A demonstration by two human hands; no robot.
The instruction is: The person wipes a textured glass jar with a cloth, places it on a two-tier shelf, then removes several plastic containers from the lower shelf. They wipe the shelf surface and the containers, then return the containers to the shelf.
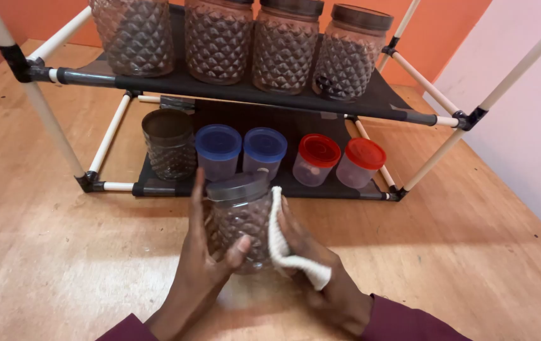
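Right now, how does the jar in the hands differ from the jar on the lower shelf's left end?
The held jar has a grey lid; the shelf jar is open, lidless. The held jar is gripped by the left hand with a white cloth against it; the shelf jar stands untouched. Both are clear with a diamond texture.

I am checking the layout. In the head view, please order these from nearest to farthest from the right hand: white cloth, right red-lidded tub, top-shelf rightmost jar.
1. white cloth, held in the right hand.
2. right red-lidded tub, lower shelf.
3. top-shelf rightmost jar, upper shelf.

Head view, looking steeply down and forward, close above hands, facing low rack (245,95)
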